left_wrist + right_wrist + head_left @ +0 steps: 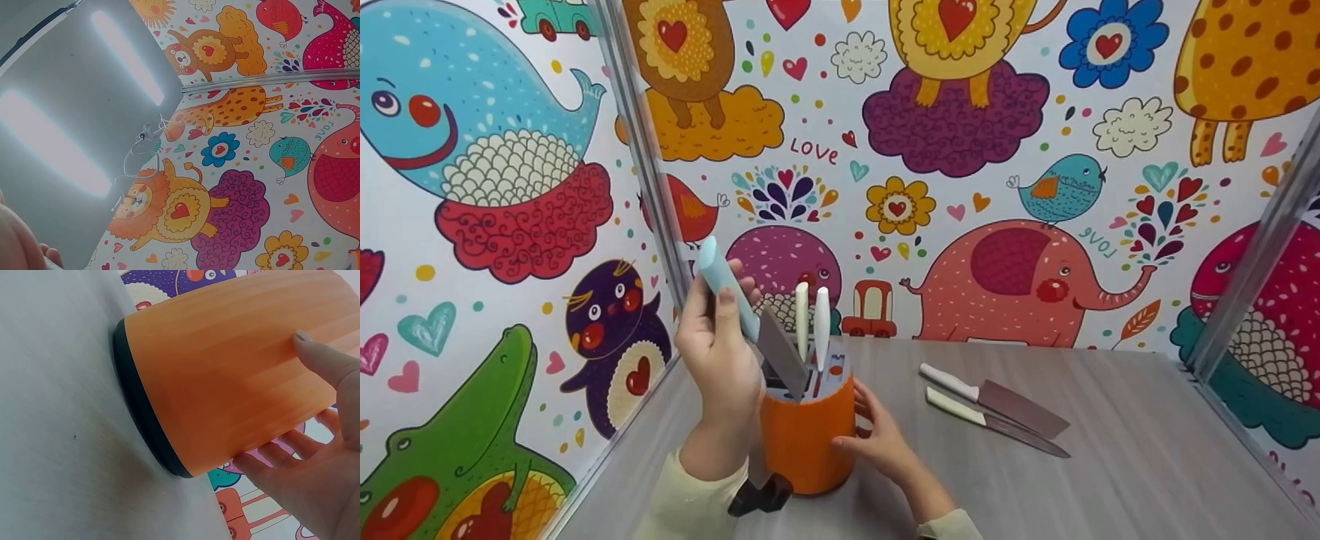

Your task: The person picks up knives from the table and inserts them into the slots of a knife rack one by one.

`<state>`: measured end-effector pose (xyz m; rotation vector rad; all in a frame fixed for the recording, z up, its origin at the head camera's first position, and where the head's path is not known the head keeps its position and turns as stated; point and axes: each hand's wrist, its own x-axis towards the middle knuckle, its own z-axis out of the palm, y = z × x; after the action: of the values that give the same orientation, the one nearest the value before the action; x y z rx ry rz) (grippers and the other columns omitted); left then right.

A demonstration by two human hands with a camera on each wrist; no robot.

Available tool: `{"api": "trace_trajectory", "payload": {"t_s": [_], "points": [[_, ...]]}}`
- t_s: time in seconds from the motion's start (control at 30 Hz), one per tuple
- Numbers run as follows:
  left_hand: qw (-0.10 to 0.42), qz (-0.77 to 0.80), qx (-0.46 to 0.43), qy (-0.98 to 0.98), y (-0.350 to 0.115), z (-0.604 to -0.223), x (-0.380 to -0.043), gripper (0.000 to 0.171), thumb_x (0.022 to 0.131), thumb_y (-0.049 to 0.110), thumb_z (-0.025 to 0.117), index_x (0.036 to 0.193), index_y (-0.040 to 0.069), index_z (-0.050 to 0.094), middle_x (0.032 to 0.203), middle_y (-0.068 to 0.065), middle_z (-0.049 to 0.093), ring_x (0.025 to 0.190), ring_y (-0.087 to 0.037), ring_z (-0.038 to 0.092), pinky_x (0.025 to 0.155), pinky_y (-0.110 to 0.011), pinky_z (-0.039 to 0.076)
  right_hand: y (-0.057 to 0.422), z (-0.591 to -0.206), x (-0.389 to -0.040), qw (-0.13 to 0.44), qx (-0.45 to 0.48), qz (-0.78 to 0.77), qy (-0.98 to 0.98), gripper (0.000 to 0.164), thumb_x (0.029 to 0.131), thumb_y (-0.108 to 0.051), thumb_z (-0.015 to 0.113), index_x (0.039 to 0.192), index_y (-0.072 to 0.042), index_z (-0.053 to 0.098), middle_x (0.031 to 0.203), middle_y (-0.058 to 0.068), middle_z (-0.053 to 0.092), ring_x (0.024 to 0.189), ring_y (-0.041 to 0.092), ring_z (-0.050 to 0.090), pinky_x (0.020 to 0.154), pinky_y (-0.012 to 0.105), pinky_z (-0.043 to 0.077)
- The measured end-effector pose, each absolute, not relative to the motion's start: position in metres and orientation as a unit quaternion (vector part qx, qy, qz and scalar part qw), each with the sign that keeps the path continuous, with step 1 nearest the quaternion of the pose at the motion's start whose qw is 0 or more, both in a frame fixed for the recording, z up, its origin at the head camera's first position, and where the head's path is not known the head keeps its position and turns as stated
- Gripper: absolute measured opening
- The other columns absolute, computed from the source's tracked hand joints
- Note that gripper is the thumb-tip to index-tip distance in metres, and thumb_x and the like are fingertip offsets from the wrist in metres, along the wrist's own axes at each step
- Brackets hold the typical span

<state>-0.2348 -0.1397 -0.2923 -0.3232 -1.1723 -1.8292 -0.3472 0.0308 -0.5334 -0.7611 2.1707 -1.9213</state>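
My left hand (722,367) grips the light blue handle of a knife (784,352) above an orange knife block (808,439). The blade slants down, its lower end at the block's slotted top; how far in it sits I cannot tell. Around the block's right side is my right hand (889,442), thumb on the front and fingers behind. In the right wrist view, the thumb and fingers touch the orange wall (214,377). A cream handle (802,322) and a white handle (822,330) stand up from the block. Only part of the left hand (19,242) shows in the left wrist view.
To the right on the grey table (960,495) lie a white-handled cleaver (1020,405) and a cream-handled knife (1027,435), side by side. Printed panels (840,187) close off the back and sides. A black strap piece (761,495) is at the left wrist.
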Motion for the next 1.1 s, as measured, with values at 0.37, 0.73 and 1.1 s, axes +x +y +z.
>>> {"api": "trace_trajectory", "payload": {"t_s": [0.37,0.73,1.1], "points": [[0.476,-0.711,-0.094,-0.508,-0.142,-0.299,-0.266,0.036,0.103,0.008,0.048,0.138,-0.002,0.051,0.121,-0.003,0.066,0.105,-0.017,0.064,0.1,-0.025,0.052,0.03,-0.532,-0.348,0.071,-0.258,-0.65,0.711,0.089,0.082,-0.032,0.081,0.154,-0.034,0.028,0.154,0.005,0.042,0.139,0.033,0.043,0.111,0.06,0.039],[0.461,-0.686,-0.079,-0.557,-0.136,-0.311,-0.272,0.038,0.103,0.009,0.05,0.141,0.003,0.051,0.128,-0.011,0.066,0.109,-0.015,0.065,0.109,-0.028,0.045,0.03,-0.529,-0.345,0.072,-0.245,-0.649,0.717,0.087,0.081,-0.036,0.082,0.15,-0.043,0.031,0.153,-0.003,0.043,0.139,0.028,0.044,0.111,0.056,0.041],[0.394,-0.716,-0.048,-0.574,-0.133,-0.328,-0.279,0.042,0.103,0.013,0.05,0.145,0.009,0.048,0.133,-0.007,0.064,0.118,-0.017,0.064,0.105,-0.023,0.046,0.029,-0.531,-0.348,0.071,-0.244,-0.65,0.716,0.087,0.081,-0.036,0.082,0.151,-0.042,0.03,0.154,-0.002,0.043,0.14,0.029,0.043,0.112,0.058,0.039]]}}
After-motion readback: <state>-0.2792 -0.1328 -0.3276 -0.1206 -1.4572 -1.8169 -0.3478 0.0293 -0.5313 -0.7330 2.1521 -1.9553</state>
